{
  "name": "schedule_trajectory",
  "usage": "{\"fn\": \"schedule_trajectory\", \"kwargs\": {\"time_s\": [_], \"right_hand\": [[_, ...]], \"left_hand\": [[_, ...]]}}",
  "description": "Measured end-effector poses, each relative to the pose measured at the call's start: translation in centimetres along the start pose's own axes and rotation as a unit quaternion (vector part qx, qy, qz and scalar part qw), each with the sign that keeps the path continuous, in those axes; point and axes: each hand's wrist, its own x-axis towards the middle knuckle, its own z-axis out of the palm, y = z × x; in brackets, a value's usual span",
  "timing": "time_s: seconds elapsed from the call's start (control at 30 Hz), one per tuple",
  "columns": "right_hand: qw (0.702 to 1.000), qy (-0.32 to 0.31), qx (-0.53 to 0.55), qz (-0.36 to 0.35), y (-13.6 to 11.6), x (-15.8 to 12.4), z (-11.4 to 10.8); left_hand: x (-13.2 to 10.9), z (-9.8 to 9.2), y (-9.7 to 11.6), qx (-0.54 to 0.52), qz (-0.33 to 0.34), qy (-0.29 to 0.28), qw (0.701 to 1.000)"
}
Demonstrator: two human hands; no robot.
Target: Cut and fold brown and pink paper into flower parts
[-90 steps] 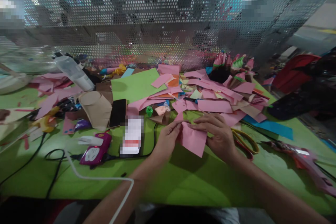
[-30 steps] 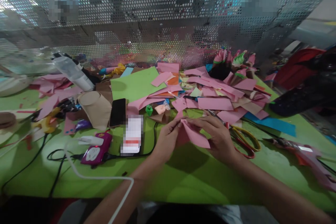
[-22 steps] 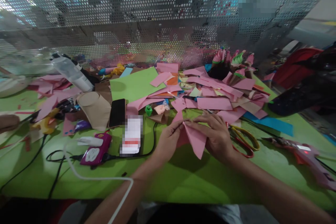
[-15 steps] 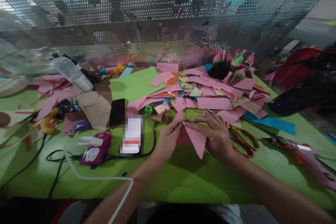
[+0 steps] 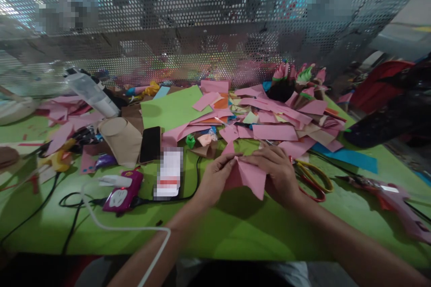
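Observation:
Both hands grip one piece of pink paper above the green table. My left hand pinches its upper left part between thumb and fingers. On the other side, my right hand is closed over the upper right edge, its thumb hidden behind the sheet. A pointed flap of the paper hangs down between the hands. Just right of my right hand lie scissors with yellow and red handles; their blades are hidden.
Pink paper strips and a light green sheet cover the back. At left are a magenta power strip with cables, a dark phone, a lit phone and a bottle. A pink glue gun lies right.
The hanging flap of the pink paper has swung slightly right and looks broader. The fingers of my right hand have shifted a little along the edge. Both hands stay in place.

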Motion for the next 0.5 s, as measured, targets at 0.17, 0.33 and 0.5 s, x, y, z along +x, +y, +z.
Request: {"fn": "schedule_trajectory", "kwargs": {"time_s": [0.17,0.33,0.5], "right_hand": [[0.999,0.016,0.026,0.023,0.33,0.03,0.04],[0.999,0.024,0.010,0.018,0.30,-0.02,0.24],[1.000,0.014,0.000,-0.003,0.05,-0.12,0.31]], "left_hand": [[-0.05,-0.16,-0.12,0.028,-0.012,-0.001,1.000],[0.11,-0.20,-0.45,0.050,-0.012,-0.012,0.999],[0.13,0.03,-0.08,0.042,0.010,0.003,0.999]]}}
